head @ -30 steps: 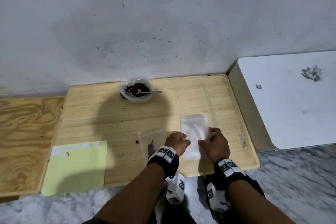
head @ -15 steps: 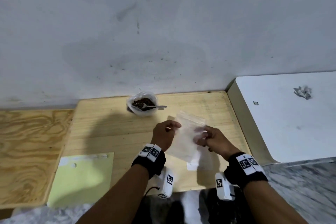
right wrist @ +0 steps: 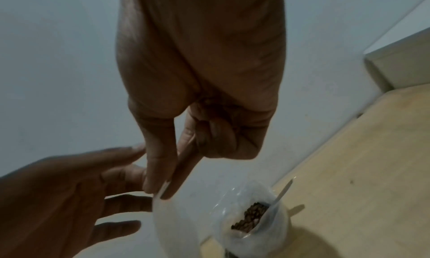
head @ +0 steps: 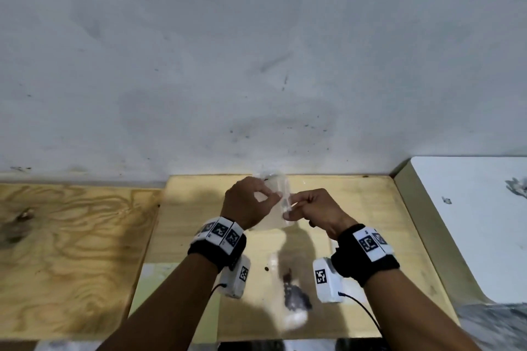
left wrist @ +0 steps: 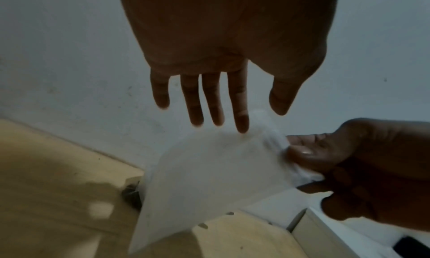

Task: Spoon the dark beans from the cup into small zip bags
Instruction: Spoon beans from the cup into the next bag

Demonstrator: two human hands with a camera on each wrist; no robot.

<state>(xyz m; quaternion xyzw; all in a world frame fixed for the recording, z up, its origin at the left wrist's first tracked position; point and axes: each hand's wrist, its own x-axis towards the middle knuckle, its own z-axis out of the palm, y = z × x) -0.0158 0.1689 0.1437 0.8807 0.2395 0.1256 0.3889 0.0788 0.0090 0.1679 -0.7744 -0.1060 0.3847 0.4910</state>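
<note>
A small clear zip bag (head: 278, 209) hangs in the air over the wooden board (head: 356, 236). My right hand (head: 288, 208) pinches its top edge between thumb and forefinger (right wrist: 160, 190). My left hand (head: 271, 196) is at the bag's other side, its fingers (left wrist: 241, 122) straight and the forefinger tip touching the bag (left wrist: 209, 170). In the right wrist view the plastic cup (right wrist: 277, 230) of dark beans (right wrist: 251, 216) stands just beyond the bag (right wrist: 177, 225), a spoon (right wrist: 284, 190) leaning in it. My hands hide most of the cup in the head view.
Another zip bag with dark beans (head: 293, 296) lies on the board near its front edge. A pale green sheet (head: 148, 285) lies at the front left. A plywood panel (head: 71, 236) adjoins on the left, a raised white board (head: 470, 222) on the right, the wall (head: 256, 65) behind.
Both hands picked the empty bag up from the board and raised it toward the cup. The left fingers went from holding the bag to straight. The head view tilted upward.
</note>
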